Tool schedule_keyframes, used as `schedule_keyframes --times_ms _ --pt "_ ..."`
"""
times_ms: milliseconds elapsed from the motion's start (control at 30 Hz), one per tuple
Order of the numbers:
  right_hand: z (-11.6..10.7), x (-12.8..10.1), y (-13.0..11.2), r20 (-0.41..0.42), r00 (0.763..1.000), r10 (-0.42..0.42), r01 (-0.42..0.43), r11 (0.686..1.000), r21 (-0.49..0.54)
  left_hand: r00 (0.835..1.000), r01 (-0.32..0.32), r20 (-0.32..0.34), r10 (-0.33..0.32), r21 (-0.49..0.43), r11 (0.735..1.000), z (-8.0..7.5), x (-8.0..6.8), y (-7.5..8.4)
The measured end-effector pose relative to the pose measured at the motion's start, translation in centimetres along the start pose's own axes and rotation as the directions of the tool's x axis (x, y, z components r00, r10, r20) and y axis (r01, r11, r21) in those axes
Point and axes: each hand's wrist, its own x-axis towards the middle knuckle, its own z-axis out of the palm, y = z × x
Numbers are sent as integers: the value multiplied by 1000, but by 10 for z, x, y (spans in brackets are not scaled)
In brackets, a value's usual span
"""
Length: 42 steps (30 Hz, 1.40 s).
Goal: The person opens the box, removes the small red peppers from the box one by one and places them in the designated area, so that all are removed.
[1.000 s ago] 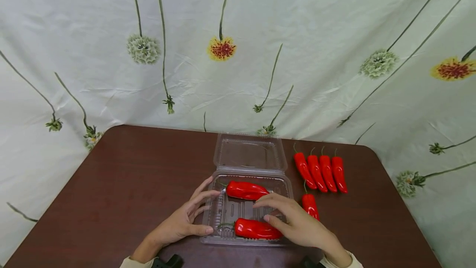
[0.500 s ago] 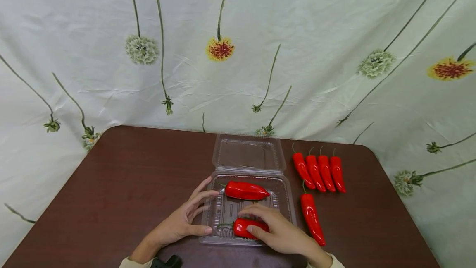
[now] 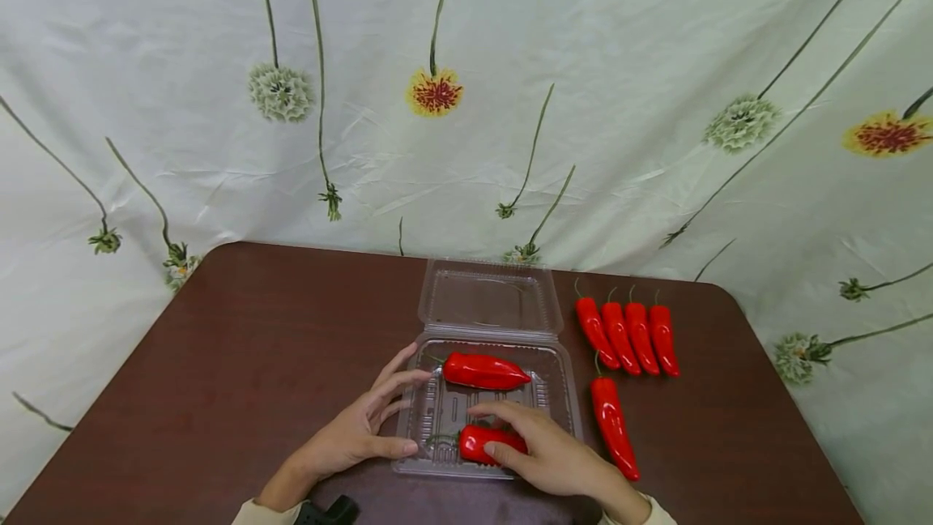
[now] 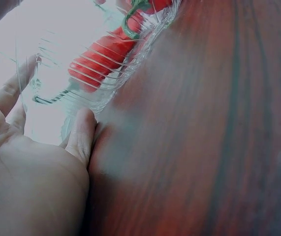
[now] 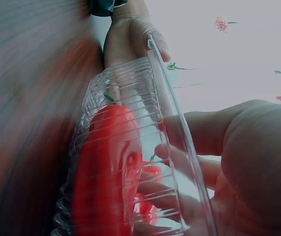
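A clear plastic clamshell box [image 3: 557, 403] lies on the table with its lid [image 3: 484, 298] folded back. Inside, one red chili pepper [image 3: 484, 371] lies along the far side and another red pepper [image 3: 477, 442] along the near side, stems leftward. My left hand [image 3: 357, 428] rests at the box's left edge, fingers spread and thumb at the near corner; the left wrist view has its thumb [image 4: 82, 132] against the ribbed wall. My right hand [image 3: 543, 452] reaches over the near rim and holds the near pepper between thumb and fingers, hiding its tip. Through the wall shows that pepper's side [image 5: 108, 172].
To the right of the box lies a single red pepper [image 3: 614, 428], tip toward me. Behind it several peppers [image 3: 637, 339] lie side by side in a row. The brown table [image 3: 291, 322] ends at a flower-printed cloth [image 3: 619, 104] at the back.
My right hand has moved left and down from above the near pepper's right end onto its middle, uncovering the single pepper outside the box. The left hand has stayed in place.
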Motion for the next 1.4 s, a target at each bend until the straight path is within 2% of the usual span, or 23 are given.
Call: schedule_keyframes --times_ms 300,533,767,1033,1200,1400 --pt "2 0 5 14 1000 -26 25 999 37 1000 3 -4 -3 -47 999 1 -2 -3" --pt "1 1 6 23 999 -33 32 998 52 1000 4 -4 -4 -39 999 1 0 -4" --pt "0 0 5 28 1000 -15 11 992 126 1000 4 8 -4 -22 1000 1 0 -6" --pt "-2 1 4 -106 993 -57 70 990 122 1000 -1 -2 1 -23 1000 2 0 -5" --pt "-2 1 4 -182 982 -44 63 993 97 1000 -2 5 2 -33 999 1 0 -4" --pt "-6 4 3 -275 961 -42 59 997 53 999 -38 3 38 -41 998 -1 0 -5"
